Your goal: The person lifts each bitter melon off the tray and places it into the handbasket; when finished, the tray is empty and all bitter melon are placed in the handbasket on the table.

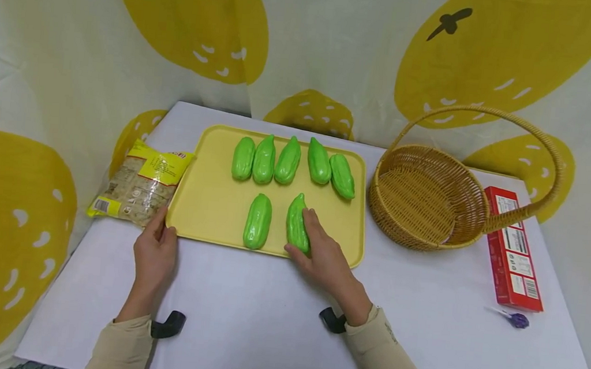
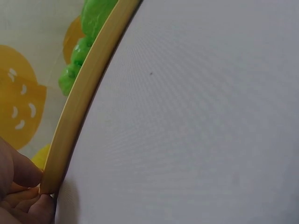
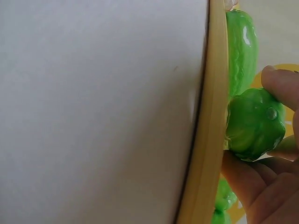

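Note:
A yellow tray (image 1: 216, 201) lies on the table with several glossy green bitter melons in it. Several stand in a back row, such as one bitter melon (image 1: 288, 161); two lie nearer the front. My right hand (image 1: 323, 256) grips the front right bitter melon (image 1: 296, 222), thumb on one side and fingers on the other; the right wrist view shows its ridged end (image 3: 254, 123) just inside the tray's rim. At the tray's front left corner, my left hand (image 1: 156, 254) pinches the rim (image 2: 70, 126) between thumb and fingers. The other front bitter melon (image 1: 258, 222) lies untouched.
Left of the tray, a yellow-labelled clear bag (image 1: 141, 184) touches its edge. A wicker basket (image 1: 421, 241) with a tall handle stands to the right. Beyond it lie a red box (image 1: 514, 254) and a purple lollipop (image 1: 518, 320). A patterned curtain hangs behind the table.

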`<state>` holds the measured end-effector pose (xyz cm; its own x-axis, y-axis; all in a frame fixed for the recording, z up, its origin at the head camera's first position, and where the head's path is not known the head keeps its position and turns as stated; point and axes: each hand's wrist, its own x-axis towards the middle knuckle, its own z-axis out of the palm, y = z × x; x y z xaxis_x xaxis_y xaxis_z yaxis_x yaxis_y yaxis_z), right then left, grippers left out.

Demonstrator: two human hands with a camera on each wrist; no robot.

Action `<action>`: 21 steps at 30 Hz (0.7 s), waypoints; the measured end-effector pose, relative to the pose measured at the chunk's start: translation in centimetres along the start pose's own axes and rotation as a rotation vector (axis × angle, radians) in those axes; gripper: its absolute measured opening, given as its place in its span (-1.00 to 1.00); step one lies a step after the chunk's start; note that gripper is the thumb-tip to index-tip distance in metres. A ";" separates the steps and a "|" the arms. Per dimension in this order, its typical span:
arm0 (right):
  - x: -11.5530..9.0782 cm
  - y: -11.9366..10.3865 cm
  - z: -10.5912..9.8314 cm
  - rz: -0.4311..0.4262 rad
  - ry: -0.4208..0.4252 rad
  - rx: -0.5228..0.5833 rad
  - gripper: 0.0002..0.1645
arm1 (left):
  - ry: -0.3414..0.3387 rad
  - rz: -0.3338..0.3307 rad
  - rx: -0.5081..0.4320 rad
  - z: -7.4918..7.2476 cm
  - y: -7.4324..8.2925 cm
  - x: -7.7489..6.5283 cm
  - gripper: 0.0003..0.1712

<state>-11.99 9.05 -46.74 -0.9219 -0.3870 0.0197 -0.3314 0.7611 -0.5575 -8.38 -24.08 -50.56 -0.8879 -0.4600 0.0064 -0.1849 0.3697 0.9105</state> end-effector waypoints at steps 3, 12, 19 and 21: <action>-0.3 0.1 -0.4 -0.007 0.014 -0.005 0.01 | -0.010 -0.001 -0.005 0.2 0.1 0.0 -0.41; -0.6 0.3 -1.7 -0.059 0.055 -0.016 -0.09 | 0.002 0.018 0.047 0.3 0.4 -0.2 -0.42; -0.8 0.5 -3.2 -0.061 0.109 -0.003 -0.08 | 0.001 -0.023 0.072 0.1 0.4 -0.3 -0.42; -0.8 0.6 -3.8 -0.069 0.135 -0.005 -0.08 | 0.002 -0.043 0.084 0.0 0.5 -0.4 -0.42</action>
<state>-12.26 11.81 -43.98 -0.9156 -0.3646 0.1696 -0.3952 0.7379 -0.5470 -8.14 -23.74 -50.14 -0.8775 -0.4785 -0.0311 -0.2578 0.4160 0.8720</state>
